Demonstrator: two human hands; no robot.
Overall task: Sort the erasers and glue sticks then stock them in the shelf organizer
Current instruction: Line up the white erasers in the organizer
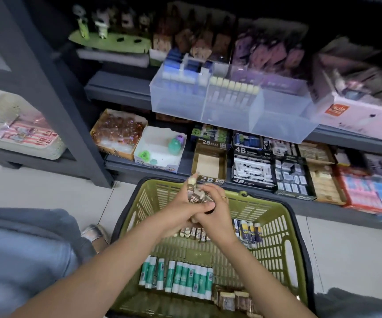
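Both hands gripped a bundle of brown-sleeved erasers over the green basket.

The left hand (181, 208) and right hand (213, 211) were curled together around the erasers (195, 193), cream blocks in dark brown printed sleeves, one end sticking up above the fingers. Below them, in the olive slatted basket (284, 228), lay more brown erasers (193, 232), a row of green-and-white glue sticks (178, 280) and a few blue-and-yellow glue sticks (249, 229). The clear shelf organizer (231, 111) sat on the shelf above, partly stocked.
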